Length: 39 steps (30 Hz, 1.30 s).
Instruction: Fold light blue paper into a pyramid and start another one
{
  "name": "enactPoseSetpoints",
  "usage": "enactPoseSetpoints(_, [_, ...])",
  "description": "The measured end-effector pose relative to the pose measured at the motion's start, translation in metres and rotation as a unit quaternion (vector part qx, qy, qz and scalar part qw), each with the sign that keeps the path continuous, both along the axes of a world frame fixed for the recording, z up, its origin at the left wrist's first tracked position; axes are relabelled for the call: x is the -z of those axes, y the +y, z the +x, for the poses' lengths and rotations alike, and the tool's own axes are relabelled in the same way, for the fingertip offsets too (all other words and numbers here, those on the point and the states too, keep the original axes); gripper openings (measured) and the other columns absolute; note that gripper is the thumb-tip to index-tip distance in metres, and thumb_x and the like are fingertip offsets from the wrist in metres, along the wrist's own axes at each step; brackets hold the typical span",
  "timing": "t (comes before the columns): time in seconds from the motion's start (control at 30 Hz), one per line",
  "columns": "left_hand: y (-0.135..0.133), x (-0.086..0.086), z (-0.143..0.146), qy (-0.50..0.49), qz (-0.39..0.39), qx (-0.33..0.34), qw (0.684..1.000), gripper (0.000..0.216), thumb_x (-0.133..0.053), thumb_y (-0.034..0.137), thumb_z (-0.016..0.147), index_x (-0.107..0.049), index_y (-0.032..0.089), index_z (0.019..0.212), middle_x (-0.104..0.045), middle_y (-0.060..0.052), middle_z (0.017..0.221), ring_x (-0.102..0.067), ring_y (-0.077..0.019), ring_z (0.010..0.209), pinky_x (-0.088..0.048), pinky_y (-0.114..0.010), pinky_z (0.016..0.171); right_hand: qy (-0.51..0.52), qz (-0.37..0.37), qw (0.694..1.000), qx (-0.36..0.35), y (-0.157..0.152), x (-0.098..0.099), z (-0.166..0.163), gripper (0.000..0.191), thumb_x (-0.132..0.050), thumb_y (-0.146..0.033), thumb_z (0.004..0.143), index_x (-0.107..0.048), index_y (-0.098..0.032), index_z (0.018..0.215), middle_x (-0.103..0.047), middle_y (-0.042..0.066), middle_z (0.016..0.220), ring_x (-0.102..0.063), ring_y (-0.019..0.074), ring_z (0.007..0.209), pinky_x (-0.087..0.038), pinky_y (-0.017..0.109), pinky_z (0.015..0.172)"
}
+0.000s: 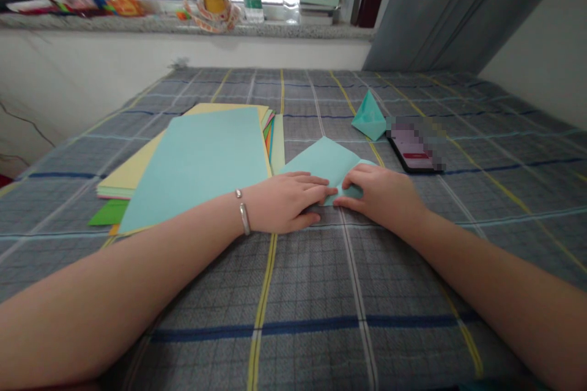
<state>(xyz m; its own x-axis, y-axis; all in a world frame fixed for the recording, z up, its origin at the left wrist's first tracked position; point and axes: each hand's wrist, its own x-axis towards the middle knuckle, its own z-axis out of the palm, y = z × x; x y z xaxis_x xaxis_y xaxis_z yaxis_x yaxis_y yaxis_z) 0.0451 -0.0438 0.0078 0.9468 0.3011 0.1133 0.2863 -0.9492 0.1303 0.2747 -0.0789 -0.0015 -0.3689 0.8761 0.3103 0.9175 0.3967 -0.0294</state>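
A light blue sheet of paper (323,159), partly folded, lies on the checked cloth under both hands, one corner pointing away from me. My left hand (293,200) rests flat on its near left part with the fingers stretched out. At the right side, my right hand (385,192) pinches a turned-up flap of the same paper between thumb and fingers. The fingertips of both hands are close together near the paper's front edge. My hands cover part of the folds.
A stack of coloured paper (206,153), pale blue on top, lies at the left. Beyond my right hand stand a folded turquoise paper pyramid (369,117) and a phone (415,146). A window sill (160,23) with packets, bottles and boxes runs along the back.
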Motion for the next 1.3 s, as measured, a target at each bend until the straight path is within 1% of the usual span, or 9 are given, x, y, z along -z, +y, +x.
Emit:
enactPoseSetpoints(0.1, [0.001,0.001,0.001,-0.001,0.004,0.009,1.0,0.038,-0.054,0.033,0.094,-0.054,0.014,0.127,-0.059,-0.016,0.133,-0.054,-0.0277,0.126,-0.041,-0.044,0.108,0.0,-0.001,1.0,-0.005,0.002,0.0,0.0,0.031,-0.071,-0.054,0.076,-0.065,-0.024,0.082,-0.069,0.0,0.092,-0.062,0.0192,0.082,-0.031,0.029,0.057])
enactPoseSetpoints(0.23, [0.001,0.001,0.002,0.008,0.016,0.034,0.999,0.025,-0.052,0.03,0.095,-0.061,0.019,0.116,-0.057,-0.009,0.138,-0.051,-0.0276,0.13,-0.037,-0.047,0.11,0.005,-0.021,1.0,-0.016,0.006,-0.001,0.003,0.03,-0.074,-0.051,0.075,-0.066,-0.024,0.085,-0.069,0.001,0.095,-0.062,0.0214,0.089,-0.037,0.03,0.066])
enactPoseSetpoints(0.37, [0.001,0.001,0.002,0.011,0.035,0.037,0.999,0.024,-0.051,0.032,0.096,-0.062,0.019,0.112,-0.057,-0.009,0.138,-0.051,-0.0277,0.129,-0.04,-0.047,0.108,-0.016,-0.039,0.999,-0.008,0.008,-0.004,0.007,0.029,-0.074,-0.05,0.076,-0.066,-0.024,0.087,-0.069,0.003,0.097,-0.061,0.0241,0.093,-0.037,0.033,0.074])
enactPoseSetpoints(0.5, [0.003,0.003,0.003,0.007,0.042,0.045,0.998,0.023,-0.05,0.032,0.096,-0.064,0.018,0.109,-0.057,-0.009,0.137,-0.052,-0.0279,0.128,-0.042,-0.047,0.107,-0.028,-0.056,0.998,0.019,0.007,-0.007,0.01,0.03,-0.073,-0.051,0.076,-0.066,-0.025,0.088,-0.069,0.004,0.099,-0.061,0.0253,0.096,-0.037,0.035,0.075])
enactPoseSetpoints(0.63, [0.005,0.004,0.004,0.003,0.046,0.048,0.998,0.022,-0.049,0.031,0.097,-0.065,0.018,0.105,-0.058,-0.008,0.137,-0.053,-0.0279,0.128,-0.043,-0.046,0.106,-0.042,-0.077,0.995,0.045,0.009,-0.01,0.018,0.031,-0.073,-0.052,0.074,-0.066,-0.025,0.088,-0.069,0.003,0.097,-0.061,0.0255,0.094,-0.036,0.035,0.072])
enactPoseSetpoints(0.77, [0.006,0.004,0.003,-0.001,0.041,0.048,0.998,0.021,-0.048,0.03,0.097,-0.065,0.018,0.103,-0.058,-0.008,0.136,-0.053,-0.0273,0.128,-0.043,-0.046,0.106,-0.046,-0.122,0.99,0.048,0.015,-0.013,0.03,0.032,-0.073,-0.052,0.072,-0.066,-0.025,0.086,-0.069,0.003,0.094,-0.062,0.0242,0.09,-0.036,0.033,0.07])
enactPoseSetpoints(0.93, [0.005,0.003,0.004,0.006,0.039,0.042,0.998,0.022,-0.047,0.031,0.097,-0.065,0.019,0.101,-0.058,-0.006,0.137,-0.052,-0.027,0.129,-0.043,-0.045,0.107,-0.032,-0.184,0.98,0.063,0.021,-0.016,0.042,0.033,-0.074,-0.053,0.068,-0.063,-0.024,0.081,-0.068,0.001,0.085,-0.06,0.0199,0.076,-0.034,0.03,0.059])
enactPoseSetpoints(1.07, [0.005,0.003,0.004,0.005,0.04,0.041,0.998,0.023,-0.046,0.031,0.098,-0.065,0.018,0.1,-0.058,-0.006,0.137,-0.052,-0.0271,0.128,-0.043,-0.044,0.107,-0.014,-0.236,0.967,0.097,0.023,-0.016,0.049,0.033,-0.073,-0.053,0.066,-0.06,-0.024,0.075,-0.067,0.0,0.077,-0.057,0.0167,0.065,-0.031,0.029,0.052])
enactPoseSetpoints(1.3, [0.006,0.003,0.003,-0.016,0.025,0.044,0.999,0.019,-0.05,0.028,0.096,-0.066,0.018,0.097,-0.06,-0.008,0.134,-0.053,-0.0263,0.127,-0.044,-0.044,0.106,-0.022,-0.257,0.958,0.126,0.023,-0.016,0.058,0.034,-0.073,-0.054,0.064,-0.058,-0.024,0.069,-0.064,-0.002,0.067,-0.055,0.0155,0.058,-0.029,0.028,0.048])
